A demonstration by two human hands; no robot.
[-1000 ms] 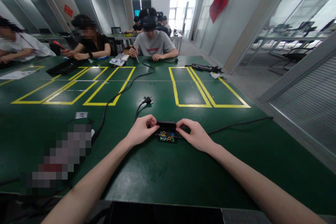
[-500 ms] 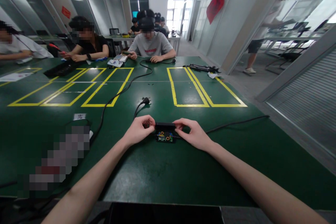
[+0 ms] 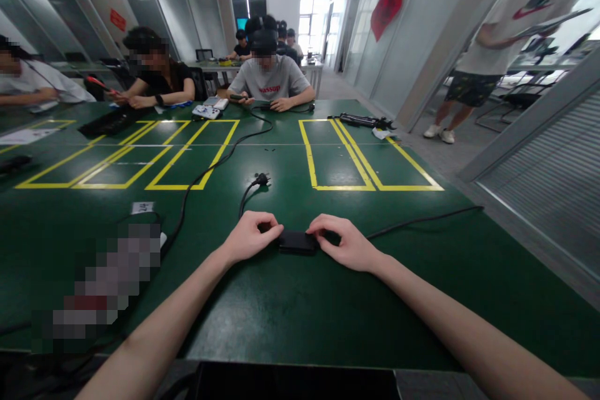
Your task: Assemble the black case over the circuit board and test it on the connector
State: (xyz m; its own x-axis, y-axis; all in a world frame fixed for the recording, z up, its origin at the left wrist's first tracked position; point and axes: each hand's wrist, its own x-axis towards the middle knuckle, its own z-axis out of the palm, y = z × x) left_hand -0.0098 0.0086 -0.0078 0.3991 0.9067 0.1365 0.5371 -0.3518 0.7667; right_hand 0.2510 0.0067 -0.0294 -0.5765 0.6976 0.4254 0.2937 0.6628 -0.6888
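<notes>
A black power adapter (image 3: 297,242) lies on the green table in front of me, its cover lying over the circuit board so that no board shows. At its left end my left hand (image 3: 255,234) pinches the upper corner between thumb and fingertips. My right hand (image 3: 342,240) holds the opposite corner the same way. One cord rises behind my left hand to a black plug (image 3: 261,180). Another black cord (image 3: 422,219) runs off to the right from behind my right hand.
A blurred-out long object (image 3: 112,281) lies at the left, near a small white label (image 3: 142,207). Yellow tape outlines (image 3: 225,150) mark the table. A black folded stand (image 3: 363,121) lies at the far right. Co-workers sit across the table; a person stands at the right.
The adapter cover, held raised behind the exposed circuit board before, has come down over it. Both hands have shifted slightly with it. The person at the right has come further into view.
</notes>
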